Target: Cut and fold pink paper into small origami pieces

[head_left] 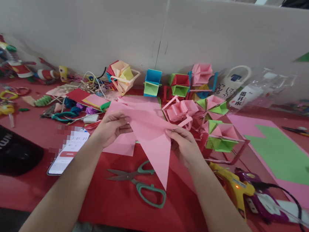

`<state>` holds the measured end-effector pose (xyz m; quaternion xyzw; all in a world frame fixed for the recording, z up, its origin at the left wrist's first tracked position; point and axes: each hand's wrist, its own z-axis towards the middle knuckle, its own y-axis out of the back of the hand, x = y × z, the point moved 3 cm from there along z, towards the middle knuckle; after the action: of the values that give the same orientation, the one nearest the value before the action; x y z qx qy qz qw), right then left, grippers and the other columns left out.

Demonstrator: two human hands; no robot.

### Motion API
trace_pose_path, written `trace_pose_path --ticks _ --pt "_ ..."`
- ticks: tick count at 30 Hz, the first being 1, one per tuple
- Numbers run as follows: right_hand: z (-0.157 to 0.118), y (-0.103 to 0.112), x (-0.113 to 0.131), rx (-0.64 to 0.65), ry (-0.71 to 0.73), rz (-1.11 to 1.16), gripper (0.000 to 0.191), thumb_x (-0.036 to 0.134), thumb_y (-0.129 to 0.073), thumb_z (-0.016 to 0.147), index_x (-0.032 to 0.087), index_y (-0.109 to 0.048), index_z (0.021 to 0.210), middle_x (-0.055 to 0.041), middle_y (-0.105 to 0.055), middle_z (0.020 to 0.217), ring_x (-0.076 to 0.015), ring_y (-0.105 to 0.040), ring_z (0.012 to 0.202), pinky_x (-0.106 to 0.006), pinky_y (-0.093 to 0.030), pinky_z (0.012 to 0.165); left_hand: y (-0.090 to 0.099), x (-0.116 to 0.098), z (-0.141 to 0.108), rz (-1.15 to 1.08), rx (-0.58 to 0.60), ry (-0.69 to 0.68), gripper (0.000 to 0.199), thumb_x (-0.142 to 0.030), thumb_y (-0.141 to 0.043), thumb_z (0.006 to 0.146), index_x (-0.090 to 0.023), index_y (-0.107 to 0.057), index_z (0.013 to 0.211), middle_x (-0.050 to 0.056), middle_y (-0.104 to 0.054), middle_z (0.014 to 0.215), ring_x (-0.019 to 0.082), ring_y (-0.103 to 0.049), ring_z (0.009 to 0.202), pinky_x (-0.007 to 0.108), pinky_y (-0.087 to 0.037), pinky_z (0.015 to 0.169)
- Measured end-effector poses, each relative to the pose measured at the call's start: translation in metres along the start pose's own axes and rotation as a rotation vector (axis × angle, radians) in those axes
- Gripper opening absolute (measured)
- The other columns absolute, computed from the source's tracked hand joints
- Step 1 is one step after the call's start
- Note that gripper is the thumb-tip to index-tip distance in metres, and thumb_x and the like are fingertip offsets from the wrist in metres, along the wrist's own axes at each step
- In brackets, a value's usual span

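A pink paper sheet [152, 134], folded so that a pointed flap hangs toward me, is held up between my hands. My left hand [112, 128] pinches its left part, and my right hand [183, 143] grips its right edge with thumb and fingers. Under the hanging point lie scissors [136, 179] with green handles, their blades apart and pointing left. More pink paper [121, 145] rests on the red table [110, 208] beneath my left hand.
A phone [68, 154] and a black cup [3, 147] are at the left. Folded-paper models [223, 137] stand behind and right. A yellow glue gun [232, 184], a purple power strip [264, 199] and green paper [286, 153] occupy the right side.
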<state>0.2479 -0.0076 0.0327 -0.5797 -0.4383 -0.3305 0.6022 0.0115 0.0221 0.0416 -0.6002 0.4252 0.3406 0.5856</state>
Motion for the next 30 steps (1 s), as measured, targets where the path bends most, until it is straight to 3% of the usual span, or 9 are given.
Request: trace_pose_path --ticks 5,9,14,20,23,27,30 --pt "0.0003 0.0002 0.0013 -0.032 -0.016 -0.020 0.018 0.027 -0.080 0.072 0.021 -0.079 0.089 0.0007 -0.070 0.073 -0.0120 -0.062 0.066 -0.024 -0.047 0.061 0.0004 -0.0022 -0.0004 0.211 0.061 -0.127 0.023 -0.024 -0.084 0.065 -0.016 -0.075 0.084 0.002 -0.073 0.082 0.016 -0.071 0.073 0.033 -0.063 0.075" --pt "0.0006 0.0023 0.0020 -0.039 -0.016 -0.040 0.019 0.028 -0.081 0.071 0.021 -0.079 0.088 0.0009 -0.069 0.069 -0.0128 -0.061 0.062 -0.026 -0.048 0.060 0.0025 -0.0013 0.0002 0.292 0.050 -0.217 0.015 -0.025 -0.081 0.069 -0.016 -0.071 0.074 0.001 -0.069 0.069 0.018 -0.071 0.071 0.037 -0.063 0.075" --pt "0.0007 0.0062 0.0033 -0.004 -0.017 -0.086 0.020 0.027 -0.078 0.074 0.024 -0.079 0.094 0.0005 -0.071 0.075 -0.0110 -0.061 0.064 -0.024 -0.047 0.060 0.0052 -0.0008 0.0014 0.215 0.108 -0.136 0.022 -0.023 -0.082 0.067 -0.017 -0.076 0.087 0.003 -0.073 0.081 0.017 -0.071 0.069 0.033 -0.063 0.067" --pt "-0.0015 0.0036 0.0071 0.024 0.015 -0.143 0.015 0.027 -0.071 0.076 0.024 -0.080 0.088 -0.0034 -0.075 0.085 -0.0143 -0.064 0.072 -0.027 -0.049 0.064 0.0041 -0.0048 -0.0005 0.138 0.127 -0.096 0.010 -0.016 -0.076 0.064 -0.017 -0.078 0.074 0.005 -0.073 0.084 0.017 -0.069 0.078 0.024 -0.058 0.065" --pt "-0.0023 0.0031 0.0079 0.012 0.018 -0.183 0.016 0.026 -0.067 0.077 0.023 -0.080 0.086 -0.0041 -0.076 0.087 -0.0152 -0.064 0.072 -0.028 -0.048 0.063 0.0048 -0.0027 0.0005 0.148 0.165 -0.085 0.013 -0.023 -0.069 0.070 -0.014 -0.078 0.072 0.010 -0.074 0.085 0.019 -0.068 0.079 0.024 -0.053 0.061" --pt "-0.0004 0.0068 0.0071 0.010 0.033 -0.183 0.017 0.024 -0.063 0.074 0.021 -0.079 0.080 -0.0058 -0.075 0.095 -0.0182 -0.065 0.080 -0.028 -0.047 0.065 0.0071 0.0026 0.0021 0.341 0.120 -0.112 0.020 -0.034 -0.074 0.075 -0.014 -0.077 0.072 0.009 -0.075 0.081 0.014 -0.060 0.063 0.024 -0.043 0.052" --pt "0.0022 0.0088 0.0055 0.008 0.082 -0.238 0.022 0.032 -0.060 0.082 0.019 -0.077 0.079 -0.0067 -0.075 0.093 -0.0196 -0.065 0.086 -0.029 -0.048 0.069 0.0026 0.0041 0.0010 0.503 0.135 -0.165 0.018 -0.031 -0.083 0.070 -0.015 -0.075 0.076 0.007 -0.075 0.084 0.014 -0.061 0.067 0.024 -0.044 0.057"
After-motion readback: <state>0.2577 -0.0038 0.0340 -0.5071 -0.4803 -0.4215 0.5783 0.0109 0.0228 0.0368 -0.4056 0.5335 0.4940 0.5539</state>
